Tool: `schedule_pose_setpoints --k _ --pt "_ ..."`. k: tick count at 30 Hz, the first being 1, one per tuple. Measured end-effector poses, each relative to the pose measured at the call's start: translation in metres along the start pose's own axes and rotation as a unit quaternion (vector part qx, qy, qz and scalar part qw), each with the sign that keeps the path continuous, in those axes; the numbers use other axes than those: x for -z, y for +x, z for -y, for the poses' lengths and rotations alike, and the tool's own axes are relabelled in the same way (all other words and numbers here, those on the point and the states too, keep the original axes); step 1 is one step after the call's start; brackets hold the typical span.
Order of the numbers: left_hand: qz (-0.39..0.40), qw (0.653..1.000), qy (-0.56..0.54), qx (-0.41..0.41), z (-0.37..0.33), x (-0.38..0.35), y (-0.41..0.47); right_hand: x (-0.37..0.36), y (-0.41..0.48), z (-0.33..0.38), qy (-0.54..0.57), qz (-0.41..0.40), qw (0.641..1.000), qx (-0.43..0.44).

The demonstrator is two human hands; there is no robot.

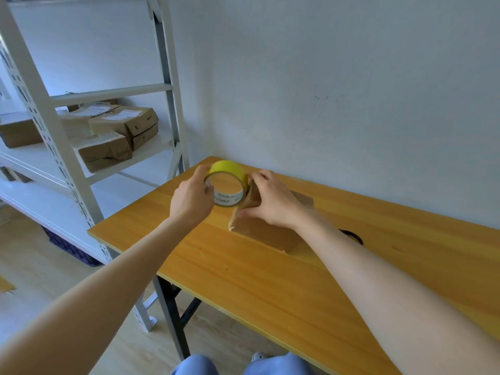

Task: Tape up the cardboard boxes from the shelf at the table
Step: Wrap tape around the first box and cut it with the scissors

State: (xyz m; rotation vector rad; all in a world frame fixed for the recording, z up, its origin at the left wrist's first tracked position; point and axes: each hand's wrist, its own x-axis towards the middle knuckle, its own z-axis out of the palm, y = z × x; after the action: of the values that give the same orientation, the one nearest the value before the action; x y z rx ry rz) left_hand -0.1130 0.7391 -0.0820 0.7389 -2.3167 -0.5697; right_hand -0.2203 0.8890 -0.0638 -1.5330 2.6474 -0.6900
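Two hands work above the orange wooden table [243,280]: left hand [189,201] grips the yellow tape roll [226,182]; right hand [273,201] pinches the brown cardboard box [265,234].

Plain pale wall [338,77] is seen at the back, marked by a few faint scuffs. Light wood-look floor [40,255] is spread out below, with a dark blue crate [67,247] tucked low on the left. A flat brown scrap [5,285] is left lying at the floor's left edge. Blue trouser legs [194,366] and a pale shoe [259,357] are caught at the bottom.
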Motion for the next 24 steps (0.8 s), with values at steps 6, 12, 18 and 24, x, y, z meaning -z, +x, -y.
schedule_pose_setpoints --k 6,12,18,24 --pt "0.046 0.952 -0.28 0.113 -0.033 0.001 0.001 0.008 -0.017 -0.006 0.178 -0.082 0.98 -0.024" --pt "0.022 0.993 -0.117 0.006 -0.063 0.021 0.019 0.017 -0.035 -0.023 0.197 -0.073 0.977 -0.041" --pt "0.019 0.963 0.247 -0.109 -0.054 0.03 0.02 0.029 -0.056 -0.053 0.235 -0.071 0.966 -0.08" --pt "0.046 0.943 0.305 -0.123 -0.064 0.012 0.01 0.038 -0.062 -0.066 0.239 -0.039 0.967 -0.078"
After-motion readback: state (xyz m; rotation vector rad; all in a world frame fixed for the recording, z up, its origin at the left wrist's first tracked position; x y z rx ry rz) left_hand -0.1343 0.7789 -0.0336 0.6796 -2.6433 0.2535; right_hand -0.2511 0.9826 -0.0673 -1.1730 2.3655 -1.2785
